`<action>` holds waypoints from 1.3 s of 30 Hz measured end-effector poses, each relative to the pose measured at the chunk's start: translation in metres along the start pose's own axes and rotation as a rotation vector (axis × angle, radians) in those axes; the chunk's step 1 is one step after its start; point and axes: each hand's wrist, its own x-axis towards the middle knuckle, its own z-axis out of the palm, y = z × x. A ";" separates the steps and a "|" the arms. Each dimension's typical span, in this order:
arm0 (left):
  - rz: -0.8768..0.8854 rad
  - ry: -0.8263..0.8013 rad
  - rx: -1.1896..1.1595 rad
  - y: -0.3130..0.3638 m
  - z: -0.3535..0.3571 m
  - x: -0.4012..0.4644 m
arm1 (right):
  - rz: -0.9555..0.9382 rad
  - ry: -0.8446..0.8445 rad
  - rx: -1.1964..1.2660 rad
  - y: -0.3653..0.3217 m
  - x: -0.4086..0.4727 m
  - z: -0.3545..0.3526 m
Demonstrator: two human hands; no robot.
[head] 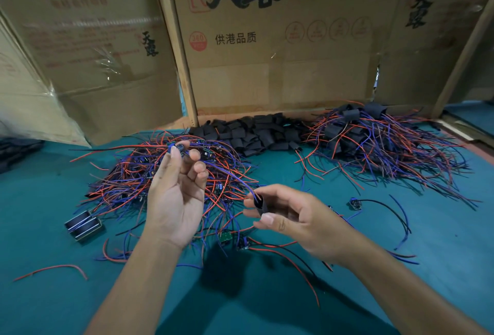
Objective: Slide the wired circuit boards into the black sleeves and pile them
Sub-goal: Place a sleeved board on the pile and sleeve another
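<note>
My left hand [177, 187] is raised, palm toward me, and pinches a small wired circuit board [177, 147] at its fingertips. The board's blue wire runs down to the right into the open mouth of a black sleeve [260, 204]. My right hand [291, 217] pinches that sleeve between thumb and fingers. Behind my left hand lies a heap of unsleeved boards [149, 174] with red and blue wires. Empty black sleeves [256, 134] are piled at the back centre. Sleeved boards [374, 137] form a pile at the back right.
Cardboard boxes [267, 54] wall off the back of the green table [53, 227]. A small metal part [84, 225] lies at the left. Loose boards [235, 240] and stray wires lie near the front, and another loose board [355, 203] lies at the right.
</note>
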 end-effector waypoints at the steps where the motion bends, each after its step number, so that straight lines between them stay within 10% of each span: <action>1: 0.014 -0.022 0.036 0.000 0.001 -0.001 | -0.002 0.021 -0.018 0.002 0.001 0.000; 17: 0.012 -0.191 0.159 -0.009 0.008 -0.014 | -0.092 0.467 -0.504 0.001 0.001 -0.009; 39: 0.084 -0.228 0.189 -0.005 0.008 -0.015 | -0.219 0.502 -0.923 0.007 -0.001 -0.005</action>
